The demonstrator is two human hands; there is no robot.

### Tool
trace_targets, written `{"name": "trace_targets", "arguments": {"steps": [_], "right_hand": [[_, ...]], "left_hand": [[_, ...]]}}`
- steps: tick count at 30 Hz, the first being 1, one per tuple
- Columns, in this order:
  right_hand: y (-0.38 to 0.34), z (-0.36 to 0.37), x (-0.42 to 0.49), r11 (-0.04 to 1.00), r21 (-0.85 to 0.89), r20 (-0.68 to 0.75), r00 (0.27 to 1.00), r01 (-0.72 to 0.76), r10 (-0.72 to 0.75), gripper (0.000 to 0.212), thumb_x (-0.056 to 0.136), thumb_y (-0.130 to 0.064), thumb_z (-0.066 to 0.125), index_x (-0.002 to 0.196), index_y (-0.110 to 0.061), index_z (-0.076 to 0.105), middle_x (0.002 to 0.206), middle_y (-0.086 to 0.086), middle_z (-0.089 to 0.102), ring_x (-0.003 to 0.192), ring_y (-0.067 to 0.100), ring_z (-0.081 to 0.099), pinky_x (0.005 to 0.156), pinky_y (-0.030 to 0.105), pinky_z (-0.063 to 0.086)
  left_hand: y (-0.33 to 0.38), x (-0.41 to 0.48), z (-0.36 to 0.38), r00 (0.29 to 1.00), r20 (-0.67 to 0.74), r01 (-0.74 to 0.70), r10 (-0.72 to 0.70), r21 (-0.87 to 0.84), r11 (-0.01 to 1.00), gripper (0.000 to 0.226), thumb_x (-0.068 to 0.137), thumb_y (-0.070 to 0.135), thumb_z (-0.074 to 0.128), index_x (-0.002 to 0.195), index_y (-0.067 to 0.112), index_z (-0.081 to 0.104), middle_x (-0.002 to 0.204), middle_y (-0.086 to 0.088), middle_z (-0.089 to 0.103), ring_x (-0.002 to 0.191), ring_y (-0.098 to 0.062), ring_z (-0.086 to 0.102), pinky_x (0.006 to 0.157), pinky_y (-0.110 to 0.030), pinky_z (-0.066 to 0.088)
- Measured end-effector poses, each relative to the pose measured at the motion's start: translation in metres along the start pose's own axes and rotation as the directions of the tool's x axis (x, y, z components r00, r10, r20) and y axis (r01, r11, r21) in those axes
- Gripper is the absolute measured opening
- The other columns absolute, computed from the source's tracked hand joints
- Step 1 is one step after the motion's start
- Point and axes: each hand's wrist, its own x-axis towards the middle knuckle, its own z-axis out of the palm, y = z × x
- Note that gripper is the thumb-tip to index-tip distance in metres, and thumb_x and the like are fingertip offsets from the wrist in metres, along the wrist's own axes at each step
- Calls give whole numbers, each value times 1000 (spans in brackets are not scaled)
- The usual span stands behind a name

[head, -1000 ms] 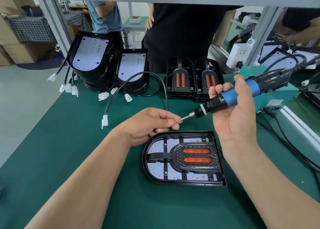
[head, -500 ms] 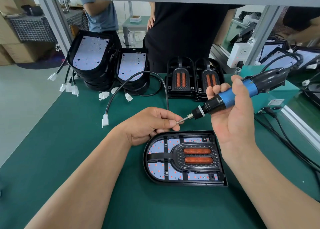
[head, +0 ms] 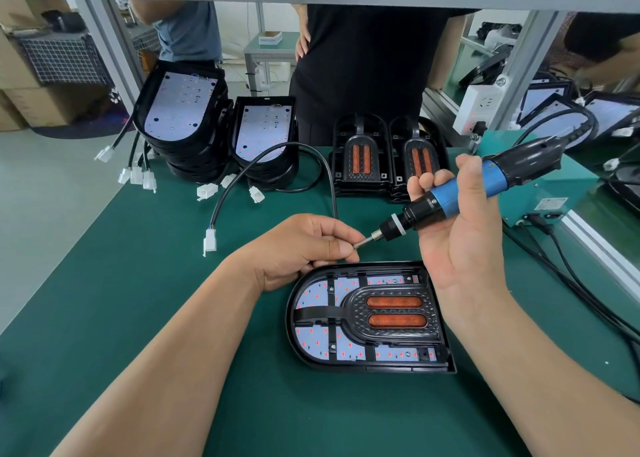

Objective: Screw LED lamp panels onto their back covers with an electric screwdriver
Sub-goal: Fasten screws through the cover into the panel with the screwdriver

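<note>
My right hand (head: pixel 460 252) grips the electric screwdriver (head: pixel 443 202) (tilted, pointing left); my left hand (head: pixel 298 248) pinches something tiny at its bit (head: pixel 363 243), possibly a screw, above the lamp panel (head: pixel 313 339).

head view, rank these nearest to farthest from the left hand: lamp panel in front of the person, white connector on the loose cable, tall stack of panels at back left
From the left hand:
1. lamp panel, right under its fingers, on the near side.
2. white connector, off to its left.
3. tall stack, far back left.
</note>
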Motion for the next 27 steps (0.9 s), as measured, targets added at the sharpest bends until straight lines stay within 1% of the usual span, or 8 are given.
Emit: {"name": "trace_targets", "arguments": {"steps": [4,9,13,16,18,22,25,27], "right_hand": [[0,-1,1,1000,1,-40,999,-15,15,30,103,-35,68,117,-11,56,88,3,59,88,19,66,104,43,57],[0,0,3,999,-31,-39,999,-29,28,24,104,-34,67,108,-12,59,87,3,59,85,19,66,103,43,57],[0,-1,3,999,-22,-45,998,-35,34,30,102,-35,69,115,-11,56,87,3,60,86,20,66,102,43,58],[1,-3,4,999,1,-63,997,-36,36,33,102,-36,68,118,-10,55,87,4,60,85,20,67,101,44,59],[1,-3,4,999,15,-76,996,-35,36,30,105,-36,65,116,-10,55,87,4,60,85,20,67,101,44,58],[-1,-4,5,998,54,-98,995,-30,35,30,106,-35,65,119,-10,55,88,6,59,86,22,67,102,44,58],[-5,-4,8,997,81,-98,995,-22,29,35,105,-35,67,124,-10,52,89,7,58,85,21,66,102,44,58],[-10,-5,10,995,99,-92,995,-16,25,35,104,-33,69,124,-10,53,89,7,57,84,21,64,101,43,58]], "left_hand": [[0,0,1,999,-15,-33,34,48,998,16,92,15,71,102,22,81,94,-6,78,53,-2,42,47,-12,35],[-3,1,2,999,-21,-49,50,30,998,16,92,14,71,100,22,82,92,-6,78,55,-2,47,51,-11,42],[-3,0,3,999,-18,-46,47,31,998,16,91,18,71,100,24,83,92,-4,78,57,-2,54,53,-12,46],[-3,2,4,998,-7,-55,55,-13,998,17,101,13,66,111,15,79,93,-4,76,58,-2,50,54,-12,46],[-2,2,4,998,3,-59,59,-48,997,20,107,11,58,117,7,74,93,-5,74,55,-1,45,52,-11,41],[-1,2,3,999,-28,-19,19,-19,1000,29,112,17,47,120,3,71,89,-3,72,55,-2,42,49,-13,30],[0,0,2,999,-54,8,-7,27,1000,28,111,20,52,114,6,76,87,-2,68,58,-3,41,48,-14,29],[3,-3,1,999,-34,19,-16,89,996,24,104,29,63,108,12,81,83,3,64,59,-3,41,48,-13,30]]}}
